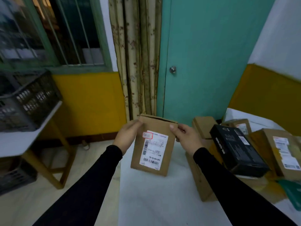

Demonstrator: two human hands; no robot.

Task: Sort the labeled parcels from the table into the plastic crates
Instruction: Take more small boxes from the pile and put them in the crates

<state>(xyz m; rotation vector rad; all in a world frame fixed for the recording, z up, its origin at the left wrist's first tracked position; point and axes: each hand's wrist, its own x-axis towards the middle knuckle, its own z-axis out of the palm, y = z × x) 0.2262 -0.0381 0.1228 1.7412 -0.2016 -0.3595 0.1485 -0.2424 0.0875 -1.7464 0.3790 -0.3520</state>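
Head view: the black crate (27, 98) sits on a side desk well off to the left of both grips. The parcel (153, 145) stands upright between them above the desk (154, 201), left hand (128, 136) and right hand (184, 136) each pinching a top corner, so lefty's closer.

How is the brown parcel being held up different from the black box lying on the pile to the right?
The brown parcel is plain cardboard; the black box is dark and printed. The brown parcel is gripped near its top by the left hand and right hand, while the black box lies tilted on other parcels, untouched. The brown parcel's white label covers much of its face; the black box's label is small. Both are flat and rectangular.
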